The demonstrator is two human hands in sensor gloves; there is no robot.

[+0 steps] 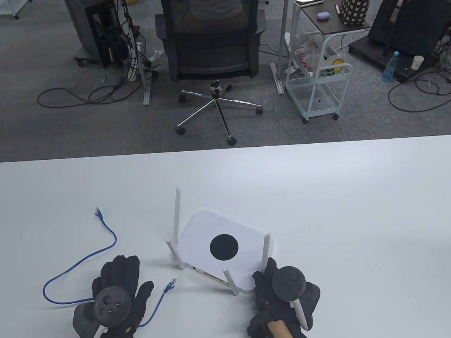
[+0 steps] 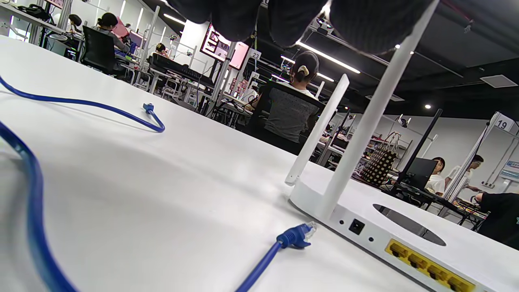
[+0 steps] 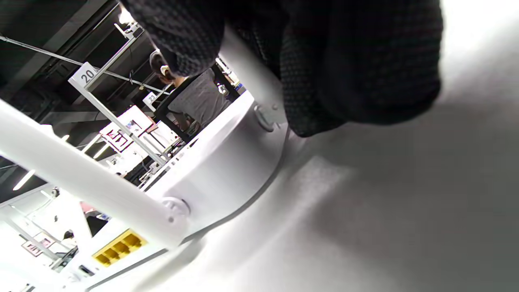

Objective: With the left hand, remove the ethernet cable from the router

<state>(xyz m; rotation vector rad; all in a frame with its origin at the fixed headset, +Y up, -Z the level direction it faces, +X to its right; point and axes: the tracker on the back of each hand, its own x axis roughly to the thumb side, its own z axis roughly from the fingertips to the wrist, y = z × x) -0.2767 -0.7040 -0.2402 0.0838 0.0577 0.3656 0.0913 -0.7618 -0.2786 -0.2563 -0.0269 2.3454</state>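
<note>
The white router (image 1: 222, 249) with a black disc and upright antennas sits on the table. The blue ethernet cable (image 1: 78, 262) lies loose to its left, both ends free. Its near plug (image 1: 170, 285) rests on the table just short of the router's back; the far plug (image 1: 97, 212) lies further away. My left hand (image 1: 121, 276) rests palm down over the cable, fingers spread, gripping nothing. My right hand (image 1: 268, 275) holds the router's near right corner at an antenna base. The left wrist view shows the plug (image 2: 298, 236) apart from the yellow ports (image 2: 429, 271). The right wrist view shows fingers (image 3: 357, 61) on the router (image 3: 219, 162).
The white table (image 1: 327, 208) stretches to the right and behind the router. Beyond its far edge stand an office chair (image 1: 212, 44) and a cart (image 1: 319, 75) on the floor.
</note>
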